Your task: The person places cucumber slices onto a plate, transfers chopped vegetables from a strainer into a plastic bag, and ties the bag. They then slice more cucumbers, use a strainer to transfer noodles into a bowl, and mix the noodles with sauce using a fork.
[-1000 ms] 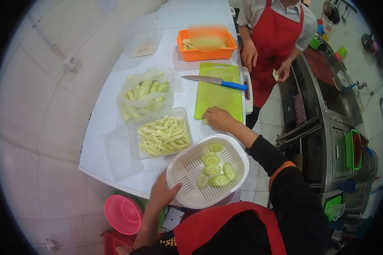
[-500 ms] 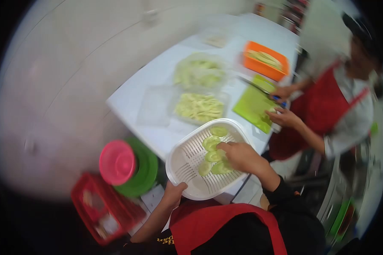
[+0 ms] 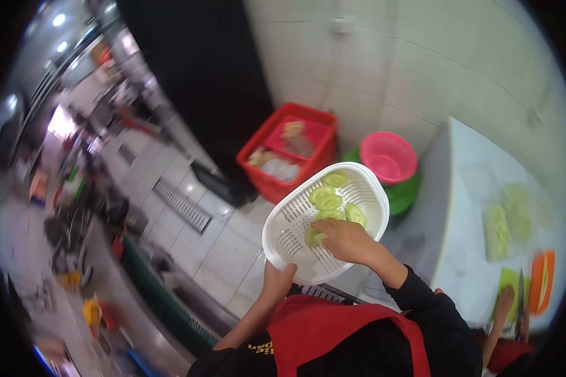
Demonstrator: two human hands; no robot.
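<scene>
A white oval colander (image 3: 272,234) hangs in front of my red apron, tilted a little, with several pale green cucumber slices (image 3: 329,202) on its slotted bottom. My left hand (image 3: 277,283) is closed on its near left rim, the thumb over the edge. Inside the colander, my right hand (image 3: 348,241) has its fingers curled down onto slices near the middle; the fingertips are partly hidden among them.
To the right stands a white table (image 3: 460,232) with bagged green slices (image 3: 497,232), an orange container (image 3: 541,283) and a green cutting board (image 3: 511,295), where a co-worker's hand (image 3: 504,303) rests. Ahead are a red crate (image 3: 289,179) and pink basin (image 3: 388,158). A metal counter (image 3: 122,289) runs at left.
My view has swung left, away from the table toward the aisle. The colander came along in my left hand, and the slices lie differently, with my right hand still among them.
</scene>
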